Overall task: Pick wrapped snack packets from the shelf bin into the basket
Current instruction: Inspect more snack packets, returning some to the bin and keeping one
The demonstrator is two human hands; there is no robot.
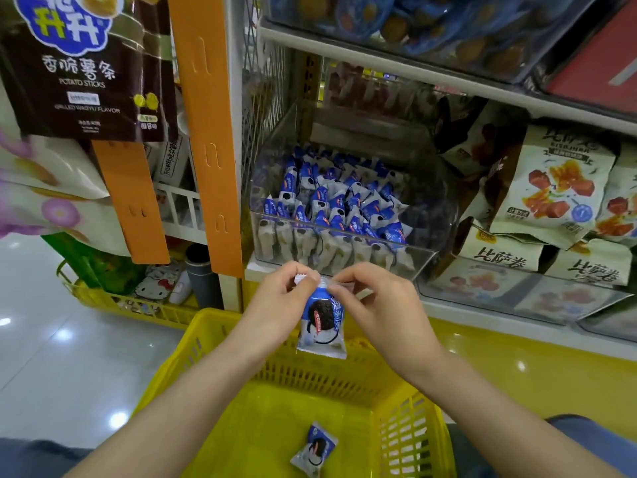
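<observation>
1. While the left hand (281, 294) and right hand (374, 305) meet in front of the shelf (344, 36), both hold one packet (322, 327) by its top seal.
2. Left thumb and forefinger pinch the seal's left corner; the right fingertips pinch its right corner. The other fingers of both hands are curled.
3. That packet (blue on top, with a dark round biscuit printed on it) hangs upright from the two pinches, just below the bin (418, 251) and over the far end of the basket (206, 319).
4. One more such packet, the second packet (314, 450), lies tilted on the basket's floor, towards its right wall and well apart from the hands.
5. Inside the clear bin, on the lower shelf level, many matching packets, the stock (331, 201), stand packed in rows.
6. Beside the bin on the right lie cream bags (551, 188) with red and orange prints.
7. At upper left hangs a brown chip bag (82, 67), with an orange strip (203, 132) running down beside it.
8. Another yellow crate (138, 301) sits on the glossy floor (51, 339) to the left.
</observation>
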